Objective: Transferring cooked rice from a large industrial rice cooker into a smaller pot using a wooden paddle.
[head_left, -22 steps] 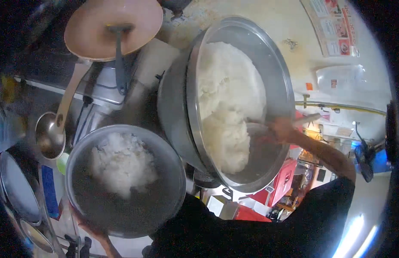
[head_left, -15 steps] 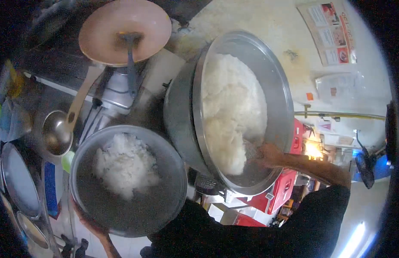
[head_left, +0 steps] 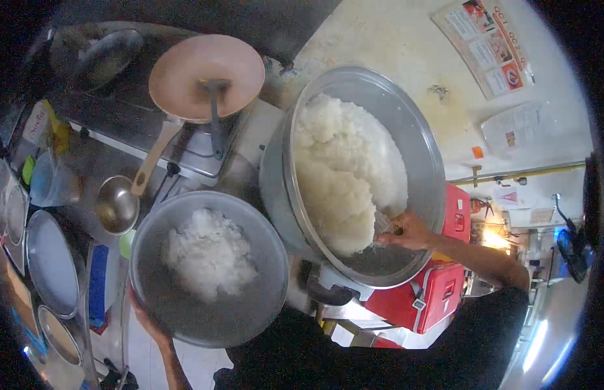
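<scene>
Fingers of our right hand are curled inward at the lower right edge of the rice mound; the grey shape at their tips is blurred, so we cannot tell whether they grip a utensil. We locate the mound inside the large metal pot, centre of the frame. From these fingers it lies to the left and upper left, its long axis running from the top of the pot toward the bottom.

Our right hand is the nearer one. Our left hand, lower left, grips the outer wall of the grey basin, its far fingers hidden. We note a smaller rice heap in that basin, just beside the pot. A pink pan occupies the upper left.
</scene>
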### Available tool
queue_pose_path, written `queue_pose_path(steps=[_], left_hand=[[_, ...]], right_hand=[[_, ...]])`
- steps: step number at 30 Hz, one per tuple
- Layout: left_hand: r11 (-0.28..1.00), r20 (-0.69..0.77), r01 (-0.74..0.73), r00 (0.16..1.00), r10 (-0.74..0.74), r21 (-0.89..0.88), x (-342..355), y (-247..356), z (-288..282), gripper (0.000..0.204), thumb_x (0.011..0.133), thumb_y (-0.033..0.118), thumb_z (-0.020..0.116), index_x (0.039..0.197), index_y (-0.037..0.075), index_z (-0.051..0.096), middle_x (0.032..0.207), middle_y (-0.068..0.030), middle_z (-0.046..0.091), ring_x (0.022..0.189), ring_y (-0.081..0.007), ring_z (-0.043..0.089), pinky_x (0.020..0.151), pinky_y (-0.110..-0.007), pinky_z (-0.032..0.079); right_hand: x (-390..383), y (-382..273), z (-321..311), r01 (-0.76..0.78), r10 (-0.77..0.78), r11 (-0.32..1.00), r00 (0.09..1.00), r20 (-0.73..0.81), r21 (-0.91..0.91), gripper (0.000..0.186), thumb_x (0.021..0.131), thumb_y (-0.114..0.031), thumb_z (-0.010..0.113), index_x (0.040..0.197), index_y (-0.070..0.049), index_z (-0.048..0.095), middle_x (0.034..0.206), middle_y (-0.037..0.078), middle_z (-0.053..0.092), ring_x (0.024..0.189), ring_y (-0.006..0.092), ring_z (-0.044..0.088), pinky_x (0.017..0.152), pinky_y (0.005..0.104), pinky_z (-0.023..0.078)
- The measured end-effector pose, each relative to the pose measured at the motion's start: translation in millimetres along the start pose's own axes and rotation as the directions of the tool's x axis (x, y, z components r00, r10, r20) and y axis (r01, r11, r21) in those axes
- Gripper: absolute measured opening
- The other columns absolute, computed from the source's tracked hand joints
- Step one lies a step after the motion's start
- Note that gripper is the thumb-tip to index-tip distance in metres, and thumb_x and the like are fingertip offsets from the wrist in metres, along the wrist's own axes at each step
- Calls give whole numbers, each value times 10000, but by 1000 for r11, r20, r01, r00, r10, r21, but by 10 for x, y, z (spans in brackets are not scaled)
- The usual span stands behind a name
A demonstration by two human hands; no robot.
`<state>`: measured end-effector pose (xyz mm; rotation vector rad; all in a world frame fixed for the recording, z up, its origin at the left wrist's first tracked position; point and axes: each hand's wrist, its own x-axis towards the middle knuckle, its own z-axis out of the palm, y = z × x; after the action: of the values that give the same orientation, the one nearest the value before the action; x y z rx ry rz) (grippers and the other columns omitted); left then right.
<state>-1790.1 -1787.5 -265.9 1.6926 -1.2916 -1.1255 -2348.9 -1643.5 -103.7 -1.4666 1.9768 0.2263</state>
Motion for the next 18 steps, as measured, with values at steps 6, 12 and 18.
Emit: queue_pose_path(steps=[6, 12, 18], left_hand=[[911, 42, 7, 999, 11, -412, 1, -199, -34, 585, 916, 455, 319, 1320, 34, 371, 1335, -123, 380, 1224, -255, 352, 1032, -369, 244], [984, -13, -158, 987, 158, -82, -11, -191, -44, 672, 913, 509, 287, 1324, -19, 341, 1352, -157, 359, 1252, -264, 316, 1036, -376, 225], [939, 77, -228, 964, 255, -257, 6, -104, -20, 671, 907, 512, 306, 1358, 16, 288, 1346, -150, 354, 1201, -259, 378, 994, -376, 306]], right_hand=[[-202, 21, -125, 5, -9, 999, 995, -94, -44, 544, 739, -509, 633, 557, -1, 559, 478, 141, 463, 446, 247, 466, 473, 370, 388], [-554, 17, -124, -68, 86, 994, 972, -216, 91, 434, 732, -431, 684, 618, -20, 600, 552, 136, 528, 526, 199, 511, 513, 354, 402], [-976, 118, -191, -75, 155, 952, 954, -257, 296, 363, 763, -378, 676, 703, -20, 659, 512, 61, 527, 472, 118, 484, 450, 309, 391]])
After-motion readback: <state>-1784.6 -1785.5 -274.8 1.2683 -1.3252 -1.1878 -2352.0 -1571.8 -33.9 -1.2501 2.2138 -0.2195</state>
